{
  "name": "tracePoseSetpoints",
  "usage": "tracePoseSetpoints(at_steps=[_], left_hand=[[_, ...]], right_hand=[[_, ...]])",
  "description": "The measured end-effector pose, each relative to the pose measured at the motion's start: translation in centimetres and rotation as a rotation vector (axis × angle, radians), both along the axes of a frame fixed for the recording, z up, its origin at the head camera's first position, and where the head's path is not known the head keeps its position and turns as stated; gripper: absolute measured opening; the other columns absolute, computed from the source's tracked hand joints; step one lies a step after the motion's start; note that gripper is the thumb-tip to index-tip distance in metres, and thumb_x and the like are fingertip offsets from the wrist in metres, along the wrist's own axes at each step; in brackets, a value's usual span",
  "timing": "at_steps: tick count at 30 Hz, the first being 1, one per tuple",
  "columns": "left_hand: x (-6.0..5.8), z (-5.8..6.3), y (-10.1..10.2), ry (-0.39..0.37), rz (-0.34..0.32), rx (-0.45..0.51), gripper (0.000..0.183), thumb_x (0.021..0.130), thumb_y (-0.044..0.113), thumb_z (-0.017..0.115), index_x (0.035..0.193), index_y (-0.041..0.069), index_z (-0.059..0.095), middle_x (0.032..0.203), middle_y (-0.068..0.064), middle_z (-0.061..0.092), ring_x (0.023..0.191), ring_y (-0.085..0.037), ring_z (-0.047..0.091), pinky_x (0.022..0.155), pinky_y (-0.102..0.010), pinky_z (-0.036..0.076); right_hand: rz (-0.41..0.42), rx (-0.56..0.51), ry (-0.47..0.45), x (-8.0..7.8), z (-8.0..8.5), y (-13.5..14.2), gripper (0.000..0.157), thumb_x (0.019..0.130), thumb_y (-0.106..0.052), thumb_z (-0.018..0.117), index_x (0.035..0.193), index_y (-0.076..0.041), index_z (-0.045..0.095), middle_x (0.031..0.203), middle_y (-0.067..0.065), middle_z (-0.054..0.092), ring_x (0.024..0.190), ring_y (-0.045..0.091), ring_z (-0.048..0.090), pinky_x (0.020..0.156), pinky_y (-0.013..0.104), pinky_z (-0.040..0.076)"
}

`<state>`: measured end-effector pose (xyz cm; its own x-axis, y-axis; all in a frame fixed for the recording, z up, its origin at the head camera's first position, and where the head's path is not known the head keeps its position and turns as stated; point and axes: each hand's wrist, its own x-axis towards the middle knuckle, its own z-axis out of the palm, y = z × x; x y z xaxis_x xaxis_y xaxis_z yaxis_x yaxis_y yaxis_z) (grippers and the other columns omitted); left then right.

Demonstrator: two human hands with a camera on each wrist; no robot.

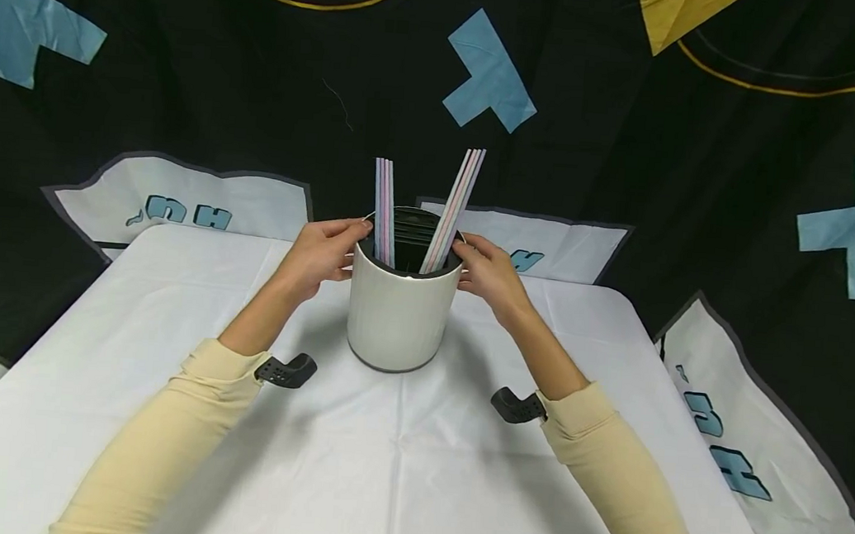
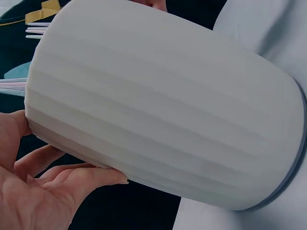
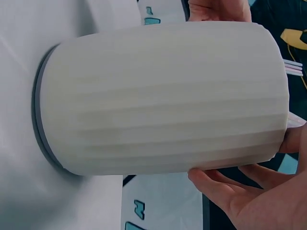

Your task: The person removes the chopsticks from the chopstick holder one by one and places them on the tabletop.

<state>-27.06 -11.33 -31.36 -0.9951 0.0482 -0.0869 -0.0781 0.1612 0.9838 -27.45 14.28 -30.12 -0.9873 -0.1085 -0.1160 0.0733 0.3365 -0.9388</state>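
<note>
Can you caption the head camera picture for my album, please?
Left hand and right hand hold a white container with pastel sticks standing inside.

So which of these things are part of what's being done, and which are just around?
In the job:
- white container, standing on the table
- two straw bundles inside it
- left grip and right grip, at its rim

Just around:
- black backdrop
- blue patches
- white tablecloth, merely supporting

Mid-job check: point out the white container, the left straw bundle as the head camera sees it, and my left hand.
White container (image 1: 401,323): head view, front outer wall.
Left straw bundle (image 1: 384,212): head view, middle of its visible length.
Left hand (image 1: 321,251): head view, back of the hand.
</note>
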Motion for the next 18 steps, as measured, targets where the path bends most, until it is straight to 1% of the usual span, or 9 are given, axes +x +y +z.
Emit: tracePoseSetpoints(at_steps=[3,5,7,9,11,13,15,18], left_hand=[[-0.1,-0.1,0.5,-0.001,0.004,0.004,0.054,0.103,0.041,0.058,0.151,0.016,0.051,0.155,-0.008,0.05,0.135,-0.034,0.056,0.103,-0.05,0.052],[-0.1,-0.2,0.5,0.0,0.011,0.004,0.054,0.103,0.042,0.059,0.15,0.016,0.052,0.154,-0.008,0.05,0.134,-0.034,0.056,0.103,-0.05,0.052],[-0.2,-0.3,0.4,0.005,0.013,0.006,0.054,0.102,0.042,0.06,0.149,0.016,0.053,0.154,-0.008,0.051,0.134,-0.034,0.057,0.103,-0.05,0.052],[-0.3,-0.4,0.3,0.008,0.012,0.013,0.054,0.102,0.042,0.06,0.148,0.016,0.054,0.153,-0.008,0.052,0.133,-0.034,0.057,0.103,-0.049,0.053],[-0.3,-0.5,0.3,0.011,0.007,0.017,0.054,0.101,0.042,0.061,0.148,0.016,0.054,0.153,-0.008,0.052,0.133,-0.034,0.057,0.103,-0.049,0.053],[-0.3,-0.6,0.4,0.015,0.005,0.02,0.053,0.101,0.042,0.061,0.148,0.016,0.055,0.153,-0.008,0.052,0.133,-0.034,0.058,0.103,-0.049,0.053],[-0.3,-0.6,0.4,0.021,0.007,0.02,0.053,0.102,0.041,0.061,0.147,0.016,0.055,0.152,-0.008,0.053,0.132,-0.034,0.058,0.102,-0.049,0.054],[-0.3,-0.7,0.5,0.029,0.004,0.026,0.052,0.102,0.041,0.061,0.147,0.015,0.055,0.151,-0.008,0.054,0.131,-0.035,0.059,0.101,-0.049,0.054]], right_hand=[[0.031,0.003,-0.014,0.2,0.2,0.9,0.055,0.107,-0.037,0.051,0.155,-0.014,0.041,0.15,0.016,0.051,0.126,0.034,0.062,0.107,0.043,0.052],[0.058,0.025,-0.007,0.4,0.7,1.4,0.056,0.106,-0.036,0.053,0.155,-0.012,0.041,0.147,0.017,0.053,0.124,0.034,0.064,0.105,0.041,0.053],[0.067,0.039,0.025,0.6,1.4,1.8,0.054,0.105,-0.033,0.056,0.152,-0.008,0.045,0.143,0.018,0.056,0.12,0.033,0.066,0.102,0.038,0.055],[0.042,0.039,0.077,0.8,2.3,2.1,0.049,0.104,-0.028,0.06,0.146,-0.005,0.051,0.136,0.017,0.06,0.115,0.031,0.067,0.1,0.035,0.056],[0.007,0.009,0.137,1.1,3.2,2.3,0.041,0.102,-0.022,0.062,0.138,-0.003,0.057,0.129,0.017,0.063,0.112,0.03,0.068,0.099,0.032,0.056],[-0.012,-0.035,0.18,1.3,3.9,2.3,0.035,0.101,-0.019,0.064,0.132,-0.002,0.059,0.123,0.016,0.065,0.11,0.028,0.069,0.099,0.031,0.056],[-0.006,-0.082,0.197,1.3,4.3,2.2,0.032,0.1,-0.016,0.065,0.129,-0.001,0.059,0.118,0.014,0.066,0.109,0.026,0.069,0.1,0.032,0.056],[0.021,-0.126,0.189,1.1,4.1,2.0,0.03,0.1,-0.013,0.065,0.126,-0.001,0.06,0.113,0.008,0.066,0.107,0.021,0.069,0.104,0.034,0.054]])
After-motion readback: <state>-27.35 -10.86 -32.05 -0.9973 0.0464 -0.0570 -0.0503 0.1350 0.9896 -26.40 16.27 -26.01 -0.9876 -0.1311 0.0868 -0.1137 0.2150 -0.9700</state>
